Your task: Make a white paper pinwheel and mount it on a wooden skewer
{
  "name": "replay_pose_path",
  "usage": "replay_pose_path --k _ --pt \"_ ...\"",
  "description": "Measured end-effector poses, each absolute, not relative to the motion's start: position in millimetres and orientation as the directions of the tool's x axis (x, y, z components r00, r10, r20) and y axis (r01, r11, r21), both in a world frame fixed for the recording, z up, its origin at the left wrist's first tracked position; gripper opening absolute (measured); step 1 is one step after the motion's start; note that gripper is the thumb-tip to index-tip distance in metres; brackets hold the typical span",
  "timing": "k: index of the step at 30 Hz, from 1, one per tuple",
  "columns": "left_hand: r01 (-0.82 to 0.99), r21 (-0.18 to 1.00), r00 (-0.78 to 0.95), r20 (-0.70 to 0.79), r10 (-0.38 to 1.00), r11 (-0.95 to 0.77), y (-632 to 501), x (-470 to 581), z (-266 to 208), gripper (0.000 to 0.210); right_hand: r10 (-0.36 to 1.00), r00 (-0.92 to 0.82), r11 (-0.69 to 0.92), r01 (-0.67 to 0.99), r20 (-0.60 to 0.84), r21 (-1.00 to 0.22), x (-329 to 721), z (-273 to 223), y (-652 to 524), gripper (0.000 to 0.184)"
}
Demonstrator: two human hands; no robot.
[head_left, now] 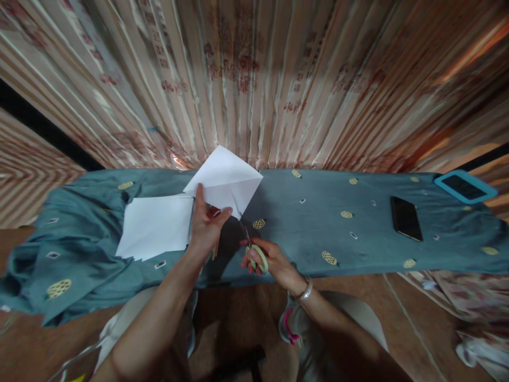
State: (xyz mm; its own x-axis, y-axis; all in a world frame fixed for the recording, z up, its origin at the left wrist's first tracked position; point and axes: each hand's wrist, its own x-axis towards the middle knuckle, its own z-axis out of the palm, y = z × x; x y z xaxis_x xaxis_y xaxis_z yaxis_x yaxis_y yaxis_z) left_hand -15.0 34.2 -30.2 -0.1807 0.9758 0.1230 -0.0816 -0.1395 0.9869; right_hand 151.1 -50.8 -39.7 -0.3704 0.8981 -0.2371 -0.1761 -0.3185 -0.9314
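My left hand [207, 220] grips a white sheet of paper [226, 172] by its lower left edge, thumb and fingers closed on it. The sheet is tilted with a corner pointing up, and a crease runs across it. In my right hand [268, 257] is a pair of scissors [257, 257] with pale green handles, my fingers through the loops. The blades point up at the sheet's lower corner; whether they touch the paper there I cannot tell. Left of my left hand lies a stack of white paper [155, 225], its edges uneven.
A blue-green cloth [302, 239] with yellow pineapple prints covers the long narrow table. Toward the right lie a black phone [406, 218] and a blue-framed device [465, 186]. A patterned curtain [246, 79] hangs close behind the table. The cloth is bunched up at the left end.
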Motion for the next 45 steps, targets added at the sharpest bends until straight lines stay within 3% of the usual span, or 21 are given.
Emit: replay_pose_path --k 4,7,12,17,21,25,28,30,32,35,38,45 --pt "-0.160 0.981 -0.202 0.078 0.976 -0.112 37.5 -26.8 -27.4 0.112 0.909 -0.349 -0.298 -0.164 -0.227 -0.940 162.9 -38.1 -50.7 0.052" --pt "-0.178 0.982 -0.142 0.041 0.989 -0.066 34.2 -30.5 -27.6 0.111 0.985 -0.073 -0.170 -0.247 -0.156 -0.954 177.6 -37.1 -39.7 0.051" --pt "-0.160 0.983 0.100 -0.070 0.992 0.085 16.3 -23.1 -22.2 0.104 0.956 0.269 -0.040 -0.269 -0.115 -0.962 212.1 -29.6 -12.3 0.054" --pt "-0.098 0.978 0.239 -0.155 0.959 0.182 -0.2 -14.2 -11.9 0.104 0.977 0.162 -0.099 -0.232 -0.138 -0.968 236.6 -18.5 -0.2 0.053" --pt "-0.077 0.977 0.282 -0.171 0.944 0.200 -2.3 -12.5 -11.8 0.104 0.982 0.028 -0.178 -0.155 -0.185 -0.972 234.9 -17.8 -1.8 0.041" --pt "-0.304 0.942 0.211 -0.080 0.974 0.143 0.9 -9.2 -10.5 0.098 0.977 0.007 -0.210 -0.188 -0.215 -0.960 221.2 -22.4 -4.3 0.036" --pt "-0.508 0.849 0.195 -0.050 0.980 0.145 0.6 -3.3 -7.4 0.078 0.978 0.120 -0.131 -0.272 -0.169 -0.953 210.1 -24.9 -3.2 0.037" --pt "-0.550 0.808 0.236 -0.092 0.967 0.211 -2.2 3.0 -7.3 0.073 0.970 0.209 -0.056 -0.312 -0.126 -0.949 203.8 -25.9 -1.3 0.039" --pt "-0.518 0.814 0.255 -0.145 0.956 0.262 -6.1 11.2 -9.3 0.070 0.959 0.264 -0.008 -0.325 -0.099 -0.946 198.3 -26.9 0.6 0.042" --pt "-0.449 0.831 0.250 -0.235 0.939 0.328 -10.1 23.7 -13.8 0.051 0.961 0.265 0.010 -0.310 -0.077 -0.951 190.2 -28.5 2.3 0.044" --pt "-0.442 0.842 0.142 -0.276 0.951 0.310 -7.8 30.1 -18.2 0.046 0.971 0.227 -0.008 -0.288 -0.077 -0.957 182.5 -29.5 1.8 0.045" --pt "-0.264 0.959 -0.125 -0.138 0.983 0.101 16.5 14.0 -28.8 0.044 0.993 0.053 -0.091 -0.175 -0.102 -0.980 179.7 -29.4 -15.2 0.044"
